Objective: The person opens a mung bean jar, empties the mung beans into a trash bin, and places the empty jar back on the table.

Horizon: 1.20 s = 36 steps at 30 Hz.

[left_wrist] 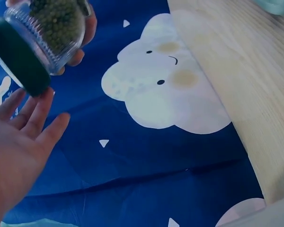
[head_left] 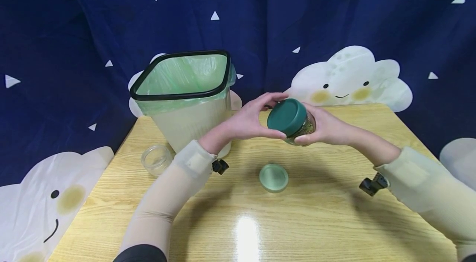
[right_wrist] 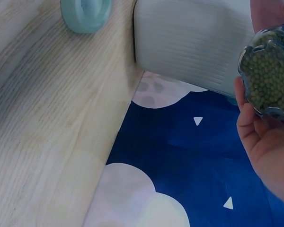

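Observation:
A glass jar (head_left: 305, 127) with a dark green lid (head_left: 286, 115) is held tilted above the table, its lid toward my left. Small green beans (right_wrist: 270, 75) fill the glass, seen closely in the right wrist view. My right hand (head_left: 327, 126) grips the glass body, thumb along the lower side. My left hand (head_left: 249, 118) spans the lid between thumb and fingers, with the fingertips at its rim in the left wrist view. Below the jar, a pale green lid (head_left: 273, 177) lies flat on the table.
A white bin (head_left: 189, 125) with a black rim and green liner stands at the back left of the wooden table (head_left: 316, 216). Beside it is a clear glass jar (head_left: 156, 158) without a lid. A dark blue curtain (head_left: 256, 14) with clouds hangs behind.

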Motion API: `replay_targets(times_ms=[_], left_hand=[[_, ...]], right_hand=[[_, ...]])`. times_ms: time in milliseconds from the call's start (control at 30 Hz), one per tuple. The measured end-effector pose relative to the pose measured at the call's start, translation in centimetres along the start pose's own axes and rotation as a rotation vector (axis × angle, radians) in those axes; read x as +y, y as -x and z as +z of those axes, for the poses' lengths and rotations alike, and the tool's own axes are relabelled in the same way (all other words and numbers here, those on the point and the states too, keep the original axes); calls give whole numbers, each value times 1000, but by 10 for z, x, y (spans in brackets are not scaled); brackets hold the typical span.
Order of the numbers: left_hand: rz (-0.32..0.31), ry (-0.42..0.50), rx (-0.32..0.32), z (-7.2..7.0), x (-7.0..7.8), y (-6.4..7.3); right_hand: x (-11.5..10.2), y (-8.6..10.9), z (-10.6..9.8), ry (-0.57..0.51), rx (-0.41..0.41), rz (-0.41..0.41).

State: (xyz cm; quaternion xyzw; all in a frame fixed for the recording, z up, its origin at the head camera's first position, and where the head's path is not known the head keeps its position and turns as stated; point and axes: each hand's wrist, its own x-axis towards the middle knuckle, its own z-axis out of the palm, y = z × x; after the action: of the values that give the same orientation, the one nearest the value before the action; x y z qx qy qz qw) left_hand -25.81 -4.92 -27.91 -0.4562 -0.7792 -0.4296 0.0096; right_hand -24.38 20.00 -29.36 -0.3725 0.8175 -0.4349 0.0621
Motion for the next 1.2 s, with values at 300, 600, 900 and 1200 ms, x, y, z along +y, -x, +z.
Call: replay_targets(times_ms=[300,600,900,1200], left_hand=[[38,210,-147,-8,-7,0],[71,258,-202,-11,-7,-1],[25,150,-88,-5,-2,1],[-24,77,-73,-3,-1,2]], right_hand=[[2,0,1,28,-7,-26],[2,0,2,-36,-25,-10],[2,1,2,-80,-42,11],[2,1,1,-27,-24,-2]])
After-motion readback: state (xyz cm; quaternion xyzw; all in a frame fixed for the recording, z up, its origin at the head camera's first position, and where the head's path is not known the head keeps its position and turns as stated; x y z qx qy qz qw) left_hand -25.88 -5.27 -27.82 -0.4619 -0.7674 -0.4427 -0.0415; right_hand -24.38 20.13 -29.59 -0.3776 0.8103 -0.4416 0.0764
